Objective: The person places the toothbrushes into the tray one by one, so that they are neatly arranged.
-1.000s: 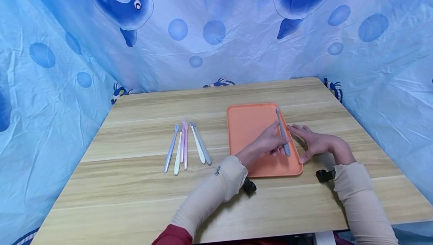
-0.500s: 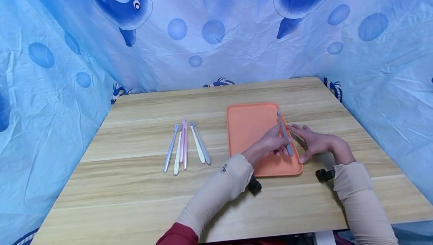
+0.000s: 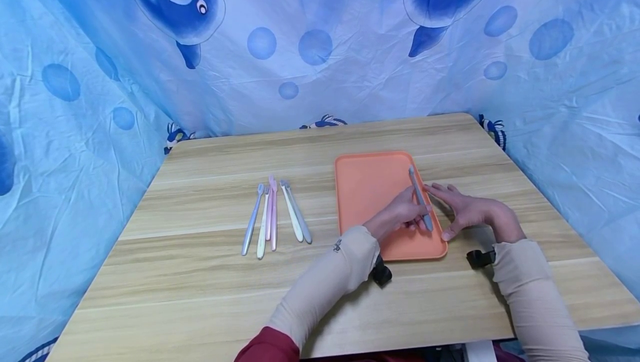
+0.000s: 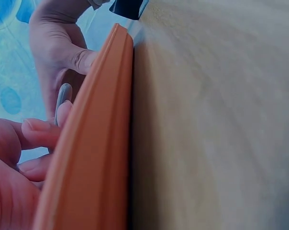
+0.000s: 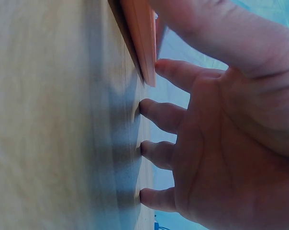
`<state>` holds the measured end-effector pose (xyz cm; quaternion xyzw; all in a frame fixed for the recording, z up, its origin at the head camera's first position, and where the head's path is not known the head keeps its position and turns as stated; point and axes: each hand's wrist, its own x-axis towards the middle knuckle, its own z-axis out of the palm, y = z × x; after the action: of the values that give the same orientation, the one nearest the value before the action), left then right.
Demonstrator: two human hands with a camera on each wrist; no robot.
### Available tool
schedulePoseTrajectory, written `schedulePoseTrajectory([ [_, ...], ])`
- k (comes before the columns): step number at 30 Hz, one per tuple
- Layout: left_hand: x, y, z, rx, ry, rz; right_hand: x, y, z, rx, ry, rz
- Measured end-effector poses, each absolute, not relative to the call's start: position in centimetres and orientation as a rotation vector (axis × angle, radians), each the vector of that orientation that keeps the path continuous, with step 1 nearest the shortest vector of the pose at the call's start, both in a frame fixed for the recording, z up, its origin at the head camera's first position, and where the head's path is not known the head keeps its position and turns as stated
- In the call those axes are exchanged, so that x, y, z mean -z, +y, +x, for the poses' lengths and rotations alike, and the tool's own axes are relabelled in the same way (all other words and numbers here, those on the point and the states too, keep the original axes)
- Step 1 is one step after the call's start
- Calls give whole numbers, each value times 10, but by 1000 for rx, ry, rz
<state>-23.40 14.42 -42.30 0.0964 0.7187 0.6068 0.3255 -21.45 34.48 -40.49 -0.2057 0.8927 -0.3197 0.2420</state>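
Note:
My left hand (image 3: pixel 400 210) pinches a grey-blue toothbrush (image 3: pixel 416 184) over the right side of an orange tray (image 3: pixel 362 181). The toothbrush lies close along the tray's right rim, its head toward the far side. In the left wrist view, the curled fingers (image 4: pixel 41 132) and one end of the toothbrush (image 4: pixel 63 93) show past the tray wall (image 4: pixel 94 139). My right hand (image 3: pixel 467 212) is spread at the tray's right edge. Its thumb and index fingertip meet the rim, while in the right wrist view the other fingertips (image 5: pixel 147 148) rest on the table.
Left of the tray lie several toothbrushes: a blue one (image 3: pixel 252 220), pale ones (image 3: pixel 292 212), pink and purple ones (image 3: pixel 274 217) side by side, and a grey one (image 3: pixel 300 215). A blue dolphin-print curtain (image 3: pixel 350 90) surrounds the wooden table (image 3: pixel 200 273).
My left hand has shifted slightly right and toward me with the toothbrush, bringing it nearer the tray's right rim. The right hand stays in place.

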Motion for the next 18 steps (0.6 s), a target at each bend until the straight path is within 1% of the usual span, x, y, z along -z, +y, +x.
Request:
schedulePoseTrajectory([
  [18,426,149,-231,-1599,1937,263,403,343,-214,891,2428,-570],
])
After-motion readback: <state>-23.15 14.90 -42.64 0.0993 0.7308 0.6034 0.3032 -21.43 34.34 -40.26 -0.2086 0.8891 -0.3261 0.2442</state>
